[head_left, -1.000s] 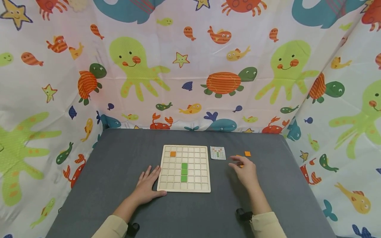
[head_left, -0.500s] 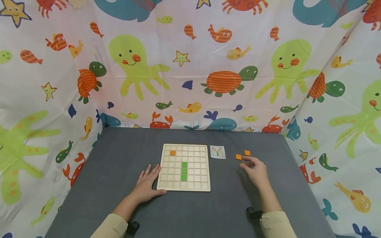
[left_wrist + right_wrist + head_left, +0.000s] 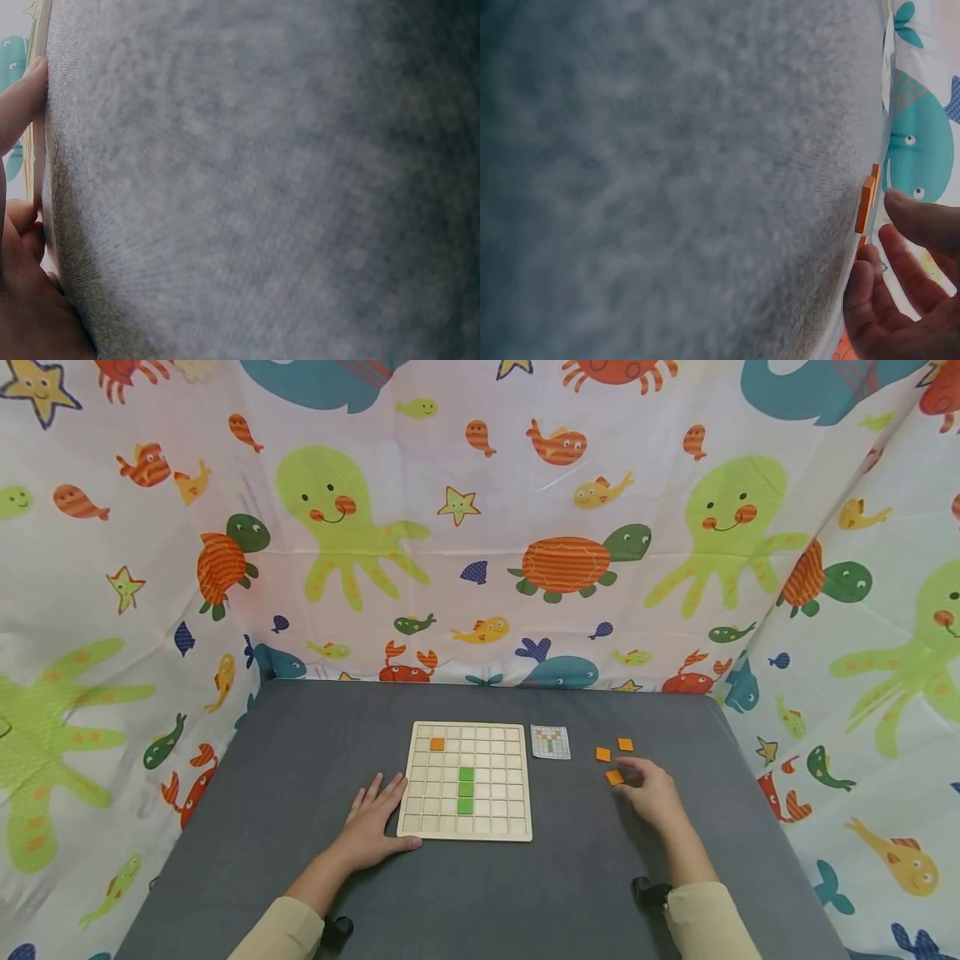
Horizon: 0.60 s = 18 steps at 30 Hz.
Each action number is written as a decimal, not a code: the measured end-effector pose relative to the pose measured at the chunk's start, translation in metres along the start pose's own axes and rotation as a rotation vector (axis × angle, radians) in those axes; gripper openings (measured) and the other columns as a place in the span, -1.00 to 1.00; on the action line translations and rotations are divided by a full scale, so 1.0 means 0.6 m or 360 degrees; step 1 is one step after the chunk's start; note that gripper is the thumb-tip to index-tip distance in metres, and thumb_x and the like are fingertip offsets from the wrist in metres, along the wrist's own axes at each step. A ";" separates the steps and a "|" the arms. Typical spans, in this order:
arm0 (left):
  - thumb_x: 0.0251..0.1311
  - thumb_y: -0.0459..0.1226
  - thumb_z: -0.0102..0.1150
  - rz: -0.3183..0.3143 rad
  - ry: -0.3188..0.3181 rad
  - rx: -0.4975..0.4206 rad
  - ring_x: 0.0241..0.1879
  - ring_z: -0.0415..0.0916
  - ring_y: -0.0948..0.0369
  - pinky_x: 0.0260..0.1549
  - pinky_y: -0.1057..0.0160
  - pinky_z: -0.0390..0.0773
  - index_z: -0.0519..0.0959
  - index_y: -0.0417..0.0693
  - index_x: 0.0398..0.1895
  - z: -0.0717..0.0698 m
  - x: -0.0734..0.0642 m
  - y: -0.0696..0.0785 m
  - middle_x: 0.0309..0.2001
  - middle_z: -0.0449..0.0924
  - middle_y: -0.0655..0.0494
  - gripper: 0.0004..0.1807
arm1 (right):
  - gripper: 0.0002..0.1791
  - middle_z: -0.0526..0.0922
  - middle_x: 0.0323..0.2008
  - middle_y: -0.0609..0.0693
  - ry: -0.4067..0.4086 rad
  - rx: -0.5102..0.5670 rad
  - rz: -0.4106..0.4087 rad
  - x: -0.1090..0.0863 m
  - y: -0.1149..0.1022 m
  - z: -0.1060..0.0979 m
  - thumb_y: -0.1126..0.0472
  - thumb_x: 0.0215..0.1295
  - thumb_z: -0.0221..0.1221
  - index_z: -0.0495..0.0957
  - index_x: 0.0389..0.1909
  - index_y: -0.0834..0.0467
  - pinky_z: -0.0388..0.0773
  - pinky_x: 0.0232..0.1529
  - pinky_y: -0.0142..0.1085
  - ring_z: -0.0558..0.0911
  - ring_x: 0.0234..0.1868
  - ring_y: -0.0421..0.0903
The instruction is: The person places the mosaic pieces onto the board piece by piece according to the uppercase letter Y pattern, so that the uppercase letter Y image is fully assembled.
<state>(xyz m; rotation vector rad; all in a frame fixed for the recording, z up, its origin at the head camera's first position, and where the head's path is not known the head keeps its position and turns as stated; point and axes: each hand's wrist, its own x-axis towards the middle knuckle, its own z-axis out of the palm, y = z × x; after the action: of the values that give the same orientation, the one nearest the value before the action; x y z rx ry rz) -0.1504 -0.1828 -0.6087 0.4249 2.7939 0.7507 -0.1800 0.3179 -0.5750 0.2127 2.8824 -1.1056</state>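
Note:
In the head view my left hand (image 3: 367, 828) rests with spread fingers along the left edge of a wooden grid board (image 3: 435, 822), its thumb at the lower left corner. One orange tile (image 3: 437, 744) and a column of green tiles (image 3: 466, 790) sit in the board's cells. To the right, my right hand (image 3: 651, 793) hovers low over the cloth, thumb and fingers apart and loosely bent. A tilted orange square tile (image 3: 614, 777) lies right by its thumb tip; whether they touch I cannot tell. The right wrist view shows this hand (image 3: 911, 277) beside orange tiles (image 3: 866, 204).
Two more loose orange tiles, a nearer one (image 3: 603, 754) and a farther one (image 3: 626, 744), lie beyond the right hand. A small pattern card (image 3: 551, 742) lies next to the board's upper right. Grey cloth (image 3: 300, 752) covers the table; a sea-animal curtain (image 3: 465, 593) surrounds it.
My right hand has moved to the right, and the orange tiles it was covering now show. The left hand and the board have stayed in place.

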 end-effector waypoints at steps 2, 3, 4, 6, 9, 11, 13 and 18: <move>-0.02 0.39 0.32 -0.0003 -0.0001 0.0009 0.63 -0.35 -0.12 0.50 -0.30 -0.27 -0.02 0.02 0.64 0.000 0.000 -0.001 0.64 -0.07 0.06 0.27 | -0.46 0.54 0.22 0.29 -0.0021 -0.0025 -0.0018 0.003 0.002 0.002 0.33 0.25 0.35 0.55 0.27 0.16 0.50 0.14 0.21 0.57 0.16 0.26; -0.02 0.38 0.33 -0.0005 -0.0002 0.0009 0.63 -0.35 -0.12 0.50 -0.30 -0.27 -0.02 0.02 0.64 0.000 0.001 -0.001 0.64 -0.07 0.07 0.27 | -0.47 0.55 0.20 0.30 -0.0028 -0.0036 -0.0018 0.004 0.003 0.003 0.33 0.25 0.35 0.56 0.26 0.16 0.49 0.15 0.21 0.56 0.15 0.26; -0.02 0.38 0.33 -0.0005 -0.0001 0.0004 0.63 -0.35 -0.12 0.50 -0.30 -0.28 -0.02 0.02 0.64 0.000 0.001 -0.001 0.64 -0.07 0.07 0.27 | -0.48 0.55 0.19 0.29 -0.0035 -0.0045 -0.0017 0.004 0.004 0.004 0.33 0.25 0.35 0.57 0.26 0.16 0.49 0.15 0.21 0.56 0.14 0.25; -0.01 0.37 0.34 -0.0007 0.0001 0.0001 0.63 -0.35 -0.11 0.50 -0.30 -0.28 -0.02 0.03 0.64 0.001 0.002 -0.001 0.64 -0.07 0.07 0.26 | -0.49 0.56 0.16 0.29 -0.0048 -0.0068 -0.0026 0.006 0.007 0.005 0.33 0.26 0.35 0.57 0.25 0.17 0.48 0.13 0.21 0.56 0.12 0.25; -0.02 0.35 0.36 -0.0009 0.0015 -0.0005 0.63 -0.35 -0.10 0.51 -0.29 -0.28 -0.01 0.02 0.64 0.001 0.002 0.000 0.63 -0.06 0.07 0.26 | -0.52 0.58 0.11 0.26 -0.0062 -0.0083 -0.0026 0.009 0.009 0.006 0.33 0.27 0.34 0.59 0.23 0.16 0.50 0.09 0.16 0.56 0.06 0.19; -0.02 0.35 0.36 -0.0011 0.0017 0.0011 0.63 -0.34 -0.10 0.51 -0.29 -0.27 0.00 0.03 0.64 0.001 0.003 0.000 0.63 -0.05 0.08 0.25 | -0.54 0.59 0.08 0.23 -0.0065 -0.0107 -0.0031 0.011 0.009 0.007 0.33 0.27 0.33 0.61 0.21 0.16 0.51 0.03 0.11 0.56 0.00 0.15; -0.02 0.36 0.35 -0.0015 0.0013 0.0020 0.63 -0.35 -0.09 0.51 -0.29 -0.27 0.00 0.03 0.64 0.001 0.003 0.001 0.63 -0.06 0.09 0.26 | -0.58 0.60 0.04 0.20 -0.0067 -0.0135 -0.0023 0.012 0.008 0.009 0.33 0.28 0.34 0.64 0.17 0.16 0.52 -0.02 0.04 0.56 -0.06 0.09; -0.03 0.39 0.33 -0.0037 -0.0004 0.0028 0.63 -0.35 -0.09 0.52 -0.28 -0.28 -0.01 0.03 0.64 0.000 0.002 0.001 0.64 -0.07 0.09 0.27 | -0.66 0.61 -0.02 0.17 -0.0085 -0.0232 -0.0053 0.013 0.004 0.011 0.28 0.28 0.35 0.69 0.09 0.17 0.54 -0.19 -0.08 0.58 -0.22 -0.02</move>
<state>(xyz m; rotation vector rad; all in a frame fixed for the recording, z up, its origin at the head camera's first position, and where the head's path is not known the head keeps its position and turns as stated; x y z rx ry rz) -0.1512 -0.1816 -0.6084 0.3955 2.7999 0.7210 -0.1871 0.3162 -0.5824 0.1276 2.9120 -0.8860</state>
